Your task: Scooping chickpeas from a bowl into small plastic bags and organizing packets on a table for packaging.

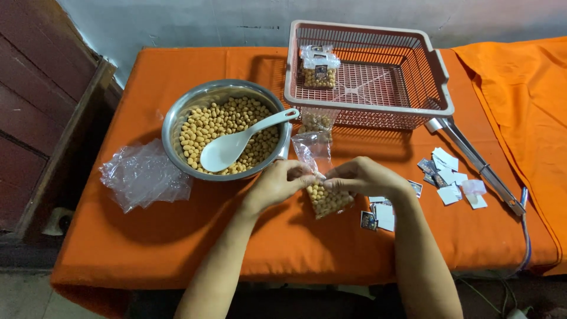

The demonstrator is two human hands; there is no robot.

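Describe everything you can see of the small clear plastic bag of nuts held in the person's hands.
The small clear plastic bag is thin and see-through, its lower half filled with round tan coated nuts. Its empty upper part rises crumpled toward the round steel bowl. The left hand and right hand pinch it at the middle from either side, just above the nuts. Its bottom appears to rest on the orange tablecloth.

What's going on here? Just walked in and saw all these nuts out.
A person's left hand and right hand together pinch a small clear bag of nuts over the orange table. A steel bowl of nuts with a white spoon stands beside them; one filled bag lies in the pink basket.
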